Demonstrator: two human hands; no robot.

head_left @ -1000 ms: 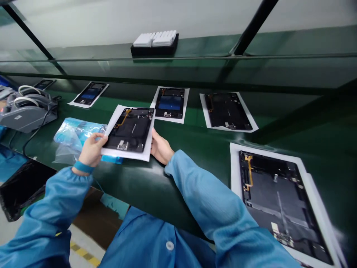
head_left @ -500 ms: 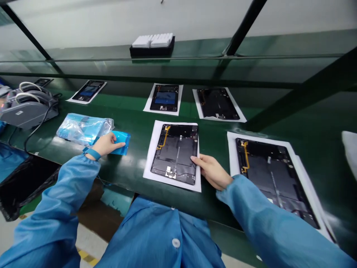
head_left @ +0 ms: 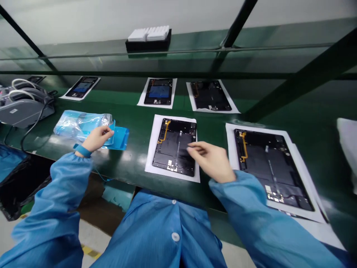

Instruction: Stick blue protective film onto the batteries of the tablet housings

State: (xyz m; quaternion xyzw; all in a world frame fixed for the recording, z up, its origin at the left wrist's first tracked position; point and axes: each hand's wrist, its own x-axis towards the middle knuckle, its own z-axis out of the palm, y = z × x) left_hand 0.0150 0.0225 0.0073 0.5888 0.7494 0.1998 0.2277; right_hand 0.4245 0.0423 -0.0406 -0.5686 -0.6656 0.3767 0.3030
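Observation:
My left hand (head_left: 97, 139) is closed in a pinch at the edge of a blue film sheet (head_left: 112, 138), next to a clear plastic bag of blue film (head_left: 80, 124). Another piece of blue film (head_left: 121, 138) lies flat on the bench just right of it. My right hand (head_left: 213, 158) is over the right edge of an opened tablet housing (head_left: 174, 145), thumb and fingertips drawn close together with nothing visible between them. This black housing, with an orange flex cable at its upper left, rests on a white paper sheet (head_left: 150, 163).
To the right lies a larger-looking opened tablet (head_left: 279, 171) on white sheets. More tablets (head_left: 158, 92) (head_left: 212, 96) (head_left: 83, 88) lie along the back. A grey device with cables (head_left: 25, 106) stands at left. A black tray (head_left: 147, 45) holds white pieces on the shelf.
My right hand has let go of the tablet and paper edge and moved up over the housing. My left hand has drawn slightly left, pulling at a blue film sheet.

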